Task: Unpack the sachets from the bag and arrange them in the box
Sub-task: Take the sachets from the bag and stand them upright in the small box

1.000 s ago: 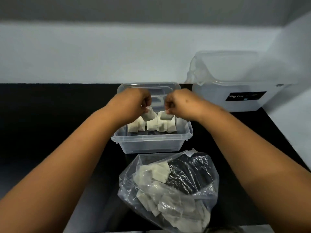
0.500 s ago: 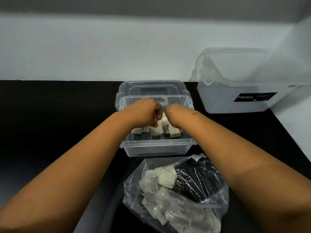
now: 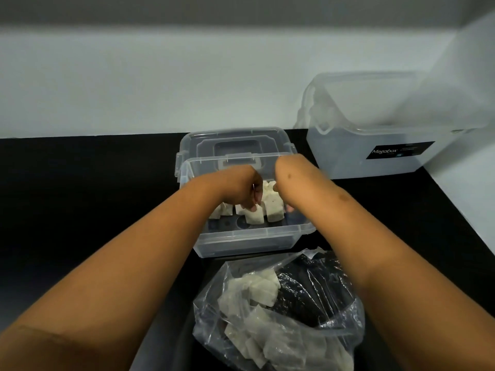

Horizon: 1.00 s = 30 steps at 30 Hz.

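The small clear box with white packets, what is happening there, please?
A person is filling the clear box with white sachets. Both hands are down inside it: the left hand and the right hand are setting sachets upright in a row along the box floor. In front of the box lies an open plastic bag with many sachets still inside. The box's lid lies behind it, and a bigger lidded container stands to the right, on the black counter.
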{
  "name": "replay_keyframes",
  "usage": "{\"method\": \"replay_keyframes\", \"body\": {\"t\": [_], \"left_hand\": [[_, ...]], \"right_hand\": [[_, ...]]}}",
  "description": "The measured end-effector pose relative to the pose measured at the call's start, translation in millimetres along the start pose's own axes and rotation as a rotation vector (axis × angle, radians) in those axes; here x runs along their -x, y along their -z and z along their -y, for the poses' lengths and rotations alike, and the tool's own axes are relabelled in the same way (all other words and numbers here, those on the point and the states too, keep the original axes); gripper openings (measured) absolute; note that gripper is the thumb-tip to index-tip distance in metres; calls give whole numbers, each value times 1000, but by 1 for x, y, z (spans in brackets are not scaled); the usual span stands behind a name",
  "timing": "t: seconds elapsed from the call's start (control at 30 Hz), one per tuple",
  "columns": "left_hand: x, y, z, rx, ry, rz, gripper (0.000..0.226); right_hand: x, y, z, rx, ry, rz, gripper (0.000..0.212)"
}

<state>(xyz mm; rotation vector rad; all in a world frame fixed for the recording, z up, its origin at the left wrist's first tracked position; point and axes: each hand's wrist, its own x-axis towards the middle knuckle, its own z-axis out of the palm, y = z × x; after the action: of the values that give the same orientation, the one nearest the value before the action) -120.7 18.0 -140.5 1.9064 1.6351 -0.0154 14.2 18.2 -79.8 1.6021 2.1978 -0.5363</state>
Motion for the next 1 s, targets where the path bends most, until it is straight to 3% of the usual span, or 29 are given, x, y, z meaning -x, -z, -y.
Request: {"method": "replay_keyframes", "body": {"t": [0.1, 0.17, 0.6, 0.8, 1.0], "left_hand": [[-9, -2, -2, -11, -7, 26, 19], [-14, -6, -2, -41, -5, -4, 20], [-11, -9, -4, -175, -35, -172, 23], [50, 7, -26, -52, -54, -424, 13], [124, -4, -57, 101, -120, -395, 16]], "right_hand": [[19, -12, -24, -345, 87, -191, 14], [39, -20, -38, -484, 106, -191, 12], [71, -41, -62, -580, 290, -416, 7], [104, -52, -68, -689, 392, -239, 3], [101, -94, -72, -690, 406, 6, 5]]}}
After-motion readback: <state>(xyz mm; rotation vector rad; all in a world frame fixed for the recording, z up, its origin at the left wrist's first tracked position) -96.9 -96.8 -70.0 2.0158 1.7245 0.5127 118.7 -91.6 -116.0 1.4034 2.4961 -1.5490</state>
